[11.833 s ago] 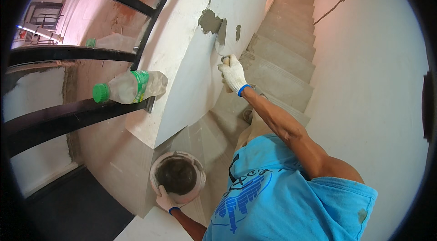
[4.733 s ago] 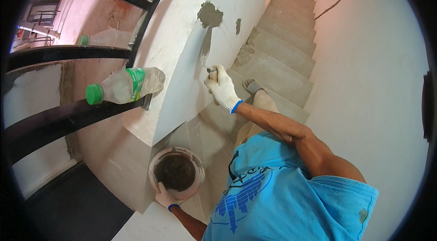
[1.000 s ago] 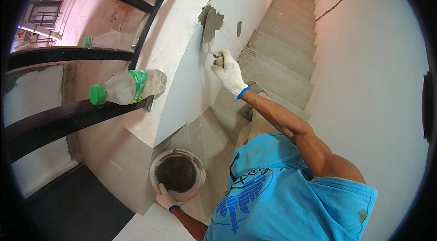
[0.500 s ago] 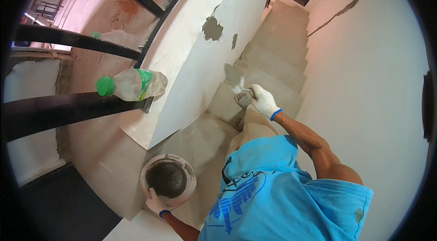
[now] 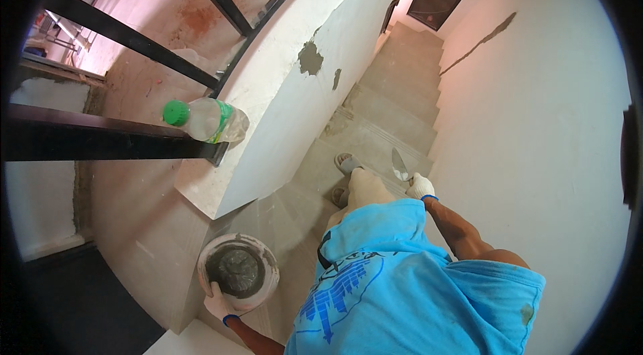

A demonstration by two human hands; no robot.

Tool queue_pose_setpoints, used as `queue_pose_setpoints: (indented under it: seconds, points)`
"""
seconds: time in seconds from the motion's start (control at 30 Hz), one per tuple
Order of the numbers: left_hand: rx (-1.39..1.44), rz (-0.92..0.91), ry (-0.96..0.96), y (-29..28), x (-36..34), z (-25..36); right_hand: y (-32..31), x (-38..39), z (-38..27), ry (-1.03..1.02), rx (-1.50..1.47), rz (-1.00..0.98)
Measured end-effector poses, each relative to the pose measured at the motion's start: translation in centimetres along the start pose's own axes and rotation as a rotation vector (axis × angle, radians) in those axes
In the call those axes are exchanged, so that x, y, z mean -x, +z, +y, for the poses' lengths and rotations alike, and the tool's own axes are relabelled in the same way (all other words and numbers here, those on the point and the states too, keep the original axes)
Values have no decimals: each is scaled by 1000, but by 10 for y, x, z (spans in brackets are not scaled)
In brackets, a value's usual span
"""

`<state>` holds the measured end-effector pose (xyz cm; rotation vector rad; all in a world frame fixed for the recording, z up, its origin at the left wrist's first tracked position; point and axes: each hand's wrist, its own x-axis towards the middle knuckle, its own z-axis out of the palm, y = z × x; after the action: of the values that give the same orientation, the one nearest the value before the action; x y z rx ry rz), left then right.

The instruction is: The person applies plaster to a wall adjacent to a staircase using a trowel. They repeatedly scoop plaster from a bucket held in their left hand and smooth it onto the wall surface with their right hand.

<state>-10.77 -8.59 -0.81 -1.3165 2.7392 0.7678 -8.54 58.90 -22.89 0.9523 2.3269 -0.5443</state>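
My left hand (image 5: 217, 303), in a white knit glove with a blue cuff, grips the near-left rim of a round bucket (image 5: 270, 276). Wet grey mortar (image 5: 237, 270) lies inside the bucket, lumpy and glistening on top. My right hand (image 5: 420, 186), gloved the same way, is closed round the handle of a trowel (image 5: 400, 165). The trowel's pointed metal blade extends away from me over the stairs, with a pale shine near its handle end. Most of the handle is hidden by my fingers.
Grey stairs (image 5: 395, 97) descend ahead, beside a white wall (image 5: 536, 134) on the right. A low white wall (image 5: 295, 100) with grey patches borders the left. On its ledge lies a green-capped plastic bottle (image 5: 209, 120) against black railing bars (image 5: 120, 132). My sandalled feet (image 5: 345, 166) stand on the steps.
My right hand has drawn the trowel rightward and nearer to me, and the blade has turned. My left hand stays on the bucket rim. The whole view has shifted slightly.
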Motion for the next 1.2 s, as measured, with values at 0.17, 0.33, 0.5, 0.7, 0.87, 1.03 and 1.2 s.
queue_pose_setpoints:
  seconds: [0.17,0.33,0.5,0.7,0.87,1.03,1.2]
  points:
    - [70,-19,21,1,-2,-7,-13,4,-3,30,-78,-57]
    - [49,-51,29,-3,1,3,-22,-1,-7,42,-142,-44]
    - [105,-36,3,-2,-9,-17,-28,3,-13,80,-66,-86]
    - [246,-59,62,2,-11,-22,-21,7,3,70,-42,-95]
    - [147,-56,23,7,-14,-24,-17,4,22,18,-16,-139]
    - [91,-1,-8,6,-19,-33,-42,27,4,112,-182,-269]
    - [107,-8,-14,3,-7,-16,-55,39,-7,174,-182,-286]
